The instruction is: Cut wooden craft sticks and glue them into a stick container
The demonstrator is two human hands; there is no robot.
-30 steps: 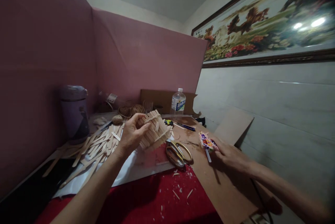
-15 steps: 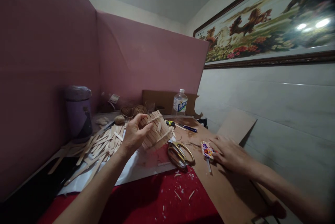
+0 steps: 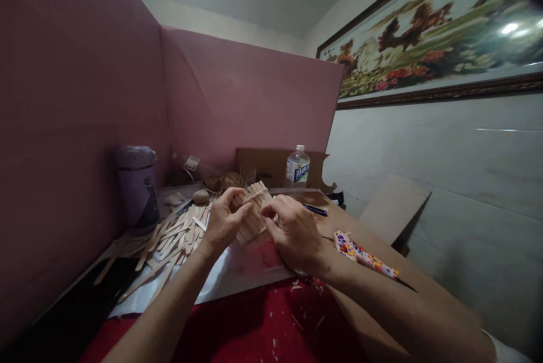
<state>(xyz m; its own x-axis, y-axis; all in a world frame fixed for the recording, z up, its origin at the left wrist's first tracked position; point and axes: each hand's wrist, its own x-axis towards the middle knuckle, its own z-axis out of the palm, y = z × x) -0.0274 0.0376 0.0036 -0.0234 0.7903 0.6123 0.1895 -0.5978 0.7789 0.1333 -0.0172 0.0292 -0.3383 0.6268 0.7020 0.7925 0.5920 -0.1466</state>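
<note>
A small structure of glued wooden craft sticks (image 3: 253,211) is held up over the table. My left hand (image 3: 224,221) grips its left side with curled fingers. My right hand (image 3: 292,232) has closed on its right side, thumb and fingers pinching the sticks. A flower-patterned craft knife (image 3: 365,254) lies on the brown cardboard (image 3: 407,295) just right of my right wrist, not touched by either hand.
Loose craft sticks (image 3: 169,238) lie scattered at left on white paper. A purple thermos (image 3: 136,188), twine balls (image 3: 220,182), a water bottle (image 3: 297,166) and a blue pen (image 3: 316,210) stand at the back. Red cloth (image 3: 254,323) with wood chips covers the front.
My right hand let go of the patterned knife on the cardboard and moved left to grip the stick structure. The scissors are now hidden behind that hand.
</note>
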